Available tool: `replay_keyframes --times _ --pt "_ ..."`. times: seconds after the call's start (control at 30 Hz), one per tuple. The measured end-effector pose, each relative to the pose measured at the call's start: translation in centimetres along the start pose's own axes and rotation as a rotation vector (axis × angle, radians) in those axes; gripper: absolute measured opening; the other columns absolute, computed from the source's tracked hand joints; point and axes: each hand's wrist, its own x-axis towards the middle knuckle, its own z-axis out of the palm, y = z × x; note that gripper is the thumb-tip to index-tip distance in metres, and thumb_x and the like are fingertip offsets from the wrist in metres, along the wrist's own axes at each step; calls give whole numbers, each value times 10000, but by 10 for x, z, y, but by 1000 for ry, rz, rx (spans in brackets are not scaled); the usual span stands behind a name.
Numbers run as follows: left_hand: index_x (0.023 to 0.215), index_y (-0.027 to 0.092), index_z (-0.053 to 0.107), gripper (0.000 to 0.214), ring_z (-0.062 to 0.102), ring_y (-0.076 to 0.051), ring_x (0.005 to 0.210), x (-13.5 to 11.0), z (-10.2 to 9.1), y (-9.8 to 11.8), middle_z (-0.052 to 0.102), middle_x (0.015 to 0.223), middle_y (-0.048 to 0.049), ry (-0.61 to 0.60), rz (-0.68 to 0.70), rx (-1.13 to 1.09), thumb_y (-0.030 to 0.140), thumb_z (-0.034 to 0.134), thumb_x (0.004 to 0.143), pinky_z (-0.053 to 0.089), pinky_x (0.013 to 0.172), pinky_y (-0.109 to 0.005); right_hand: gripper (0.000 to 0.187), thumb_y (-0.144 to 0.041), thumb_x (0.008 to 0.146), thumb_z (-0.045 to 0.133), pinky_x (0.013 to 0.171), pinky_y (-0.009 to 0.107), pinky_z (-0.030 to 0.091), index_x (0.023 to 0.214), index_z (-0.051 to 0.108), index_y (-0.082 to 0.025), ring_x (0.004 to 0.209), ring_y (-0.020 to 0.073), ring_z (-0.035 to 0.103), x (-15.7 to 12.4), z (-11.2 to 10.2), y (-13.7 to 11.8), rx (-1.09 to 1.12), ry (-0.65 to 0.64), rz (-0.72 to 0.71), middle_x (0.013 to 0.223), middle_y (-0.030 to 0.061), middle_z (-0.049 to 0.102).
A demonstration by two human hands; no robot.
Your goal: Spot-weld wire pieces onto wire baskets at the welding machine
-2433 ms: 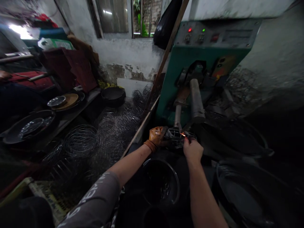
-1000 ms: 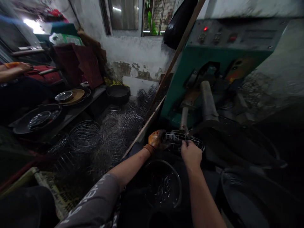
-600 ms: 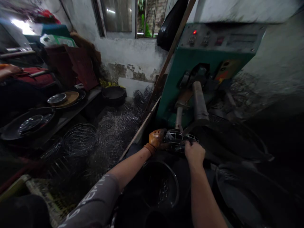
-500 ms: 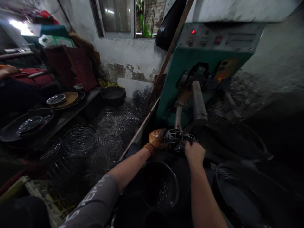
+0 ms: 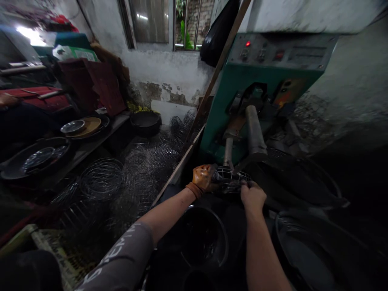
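A round wire basket [image 5: 232, 178] is held up under the electrode arms of a green spot-welding machine [image 5: 273, 76]. My left hand [image 5: 203, 178], in an orange-brown glove, is closed on the basket's left side. On the right side, my bare right hand [image 5: 253, 195] pinches near the rim, and whether it also holds a small part there I cannot make out. The lower electrode [image 5: 228, 151] comes down at the basket, its tip close to the wires. Below my hands stands a dark round bowl [image 5: 224, 242] with small shiny metal pieces inside.
Wire baskets [image 5: 101, 178] lie heaped on the floor at left. A bench [image 5: 93, 141] carries pans and dishes. A wooden board [image 5: 178, 169] leans along the machine's left side. Large dark basins [image 5: 303, 250] stand at right, a plastic crate [image 5: 51, 246] at lower left. Another person's hand [image 5: 7, 100] shows far left.
Both my hands and the wire basket have shifted slightly right in the picture. My left hand's back is turned more into view. At far left, the other person's hand has moved lower.
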Motion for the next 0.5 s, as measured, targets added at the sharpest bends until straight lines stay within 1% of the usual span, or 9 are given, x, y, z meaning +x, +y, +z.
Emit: replay_keyframes --times 0.17,0.23,0.3,0.37,0.43,0.5 --pt "1432 172 600 843 659 -348 1203 6 -1 7 701 1310 -119 -54 -35 66 580 797 721 529 1046 -494 343 -282 907 491 750 352 473 951 779 -101 853 310 658 4 5 5 48 -6 43 844 167 730" --pt "1441 181 598 814 653 -346 1217 6 -2 8 695 1329 -115 -47 -24 67 572 785 752 522 1061 -494 352 -291 901 495 761 358 474 952 783 -95 858 316 655 4 7 7 44 -2 45 849 173 734" --pt "1465 168 581 785 651 -330 1223 3 -4 8 691 1338 -123 -4 2 42 563 748 808 516 1076 -478 375 -312 893 498 762 369 474 950 782 -74 860 329 651 4 9 9 33 16 40 852 191 734" --pt "1514 140 531 843 629 -313 1262 -6 -6 3 667 1372 -139 66 39 -7 580 731 824 504 1109 -451 391 -336 884 495 745 370 473 935 780 -74 849 333 645 5 10 11 45 35 31 838 191 730" --pt "1556 120 473 948 594 -303 1320 -22 -7 -9 632 1421 -153 120 27 -65 613 750 795 489 1147 -427 388 -354 871 492 727 367 472 908 779 -96 830 332 641 5 11 13 72 45 26 802 171 722" --pt "1579 142 439 990 571 -301 1358 -46 -7 -26 606 1463 -142 122 -100 -109 628 767 782 480 1172 -429 377 -362 856 498 726 368 477 889 780 -113 823 333 646 7 12 16 94 43 28 770 153 713"
